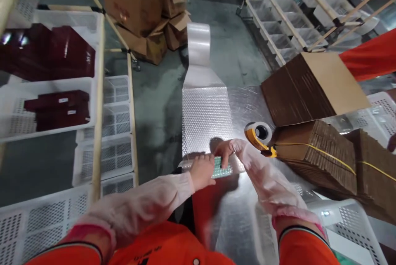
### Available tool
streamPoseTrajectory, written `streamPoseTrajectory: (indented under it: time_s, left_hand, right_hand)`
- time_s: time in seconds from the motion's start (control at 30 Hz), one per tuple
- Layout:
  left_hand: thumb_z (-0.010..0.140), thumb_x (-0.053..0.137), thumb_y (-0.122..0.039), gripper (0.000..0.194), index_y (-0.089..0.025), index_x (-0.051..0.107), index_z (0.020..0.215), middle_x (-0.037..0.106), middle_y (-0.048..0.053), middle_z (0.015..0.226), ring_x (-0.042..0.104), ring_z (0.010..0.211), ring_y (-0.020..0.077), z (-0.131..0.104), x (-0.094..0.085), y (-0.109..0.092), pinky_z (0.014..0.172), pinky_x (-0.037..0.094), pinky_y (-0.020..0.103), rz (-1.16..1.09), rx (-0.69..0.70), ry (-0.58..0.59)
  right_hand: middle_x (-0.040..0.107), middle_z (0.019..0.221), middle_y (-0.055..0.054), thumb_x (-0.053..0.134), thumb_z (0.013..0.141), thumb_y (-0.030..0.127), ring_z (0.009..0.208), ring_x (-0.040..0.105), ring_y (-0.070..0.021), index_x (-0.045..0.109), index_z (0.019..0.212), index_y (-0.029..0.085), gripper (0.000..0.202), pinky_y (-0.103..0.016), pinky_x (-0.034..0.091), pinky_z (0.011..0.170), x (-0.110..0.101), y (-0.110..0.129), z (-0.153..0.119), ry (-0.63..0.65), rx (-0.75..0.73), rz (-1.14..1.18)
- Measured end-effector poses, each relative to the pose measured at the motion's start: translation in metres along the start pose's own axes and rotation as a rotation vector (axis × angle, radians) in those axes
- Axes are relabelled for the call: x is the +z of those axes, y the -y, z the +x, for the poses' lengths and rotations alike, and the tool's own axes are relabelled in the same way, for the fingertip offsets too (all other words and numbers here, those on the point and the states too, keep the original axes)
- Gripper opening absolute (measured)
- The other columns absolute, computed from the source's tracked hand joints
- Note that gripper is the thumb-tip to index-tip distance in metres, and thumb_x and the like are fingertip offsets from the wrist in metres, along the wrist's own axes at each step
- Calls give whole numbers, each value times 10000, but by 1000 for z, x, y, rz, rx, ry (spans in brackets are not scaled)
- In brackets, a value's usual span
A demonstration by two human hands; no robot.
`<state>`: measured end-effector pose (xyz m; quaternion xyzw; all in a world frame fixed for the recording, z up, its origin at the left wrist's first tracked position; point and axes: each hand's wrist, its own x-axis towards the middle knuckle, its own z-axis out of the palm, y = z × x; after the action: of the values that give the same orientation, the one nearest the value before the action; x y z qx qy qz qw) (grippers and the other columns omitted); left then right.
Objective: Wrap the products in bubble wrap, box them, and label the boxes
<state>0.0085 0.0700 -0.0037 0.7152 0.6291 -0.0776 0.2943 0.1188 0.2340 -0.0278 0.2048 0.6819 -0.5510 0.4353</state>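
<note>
A strip of bubble wrap (206,116) lies along the metal table, its near end folded around a small green item (221,170) that shows through the clear bubbles. My left hand (202,172) grips the left part of this bundle, fingers closed over it. On the right part, my right hand (224,151) is bent down with its fingertips pressed on the wrap, holding it. The far end of the strip rises into a curved loop (199,44) beyond the table's edge. To the right of my right hand lies a yellow tape dispenser (258,140) with a tape roll.
On the right stand a brown carton (297,87), strapped flat cardboard (318,153) and a white basket (352,219). Another person's orange sleeve (371,55) reaches in behind the carton. A rack with dark red boxes (64,110) is at left; cartons (136,5) are piled on the floor.
</note>
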Motion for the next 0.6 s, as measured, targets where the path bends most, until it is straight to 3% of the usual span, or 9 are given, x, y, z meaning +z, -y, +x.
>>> streamPoseTrajectory:
  time_s: [0.03,0.17,0.27,0.33,0.4,0.5,0.6]
  left_hand:
    - [674,771,-483,772,-112,487,1288,632,199,1181,597,1081,340,3,-1,3,909,466,413,-19,0,13]
    - [635,746,-484,702,-139,549,1213,663,159,1141,635,1025,317,17,-7,18,838,502,359,-107,68,98]
    - [626,738,-507,679,-121,595,1166,690,135,1082,657,953,300,27,-11,26,789,508,336,-156,121,162]
    - [662,717,-532,631,-140,621,1147,705,97,1048,663,920,264,35,-16,32,767,504,305,-181,127,224]
    - [696,704,-548,573,-177,644,1129,695,78,1091,644,986,251,45,-23,41,821,492,297,-172,114,246]
    - [715,704,-567,594,-224,626,1193,590,110,1293,506,1223,323,56,-34,53,978,429,411,-111,65,156]
    - [760,706,-497,572,-215,592,1244,591,129,1261,510,1215,325,55,-33,49,984,425,445,-54,42,29]
  right_hand:
    - [722,917,-7,880,345,580,904,660,-226,720,1006,170,794,-287,510,787,3,-1,-5,-34,1,-14]
    - [698,960,-23,918,335,478,949,645,-269,646,1155,192,910,-330,496,833,32,-6,-21,-379,86,-208]
    - [681,976,-28,917,376,427,929,642,-259,590,1224,185,940,-320,497,799,42,-9,-22,-396,137,-251]
    - [669,1042,-37,919,383,381,960,630,-248,566,1251,179,958,-306,492,802,32,-11,-18,-346,139,-230]
    - [634,1178,-61,919,400,371,1064,592,-267,564,1273,215,955,-328,478,851,14,-11,-16,-407,129,-277]
    - [612,1270,-56,879,537,394,1202,513,-308,639,1202,297,713,-430,417,953,-7,-7,-18,-597,122,-433]
    - [692,1173,-10,815,662,326,1189,543,-283,695,1116,335,469,-451,367,1001,-6,-3,-20,-615,64,-481]
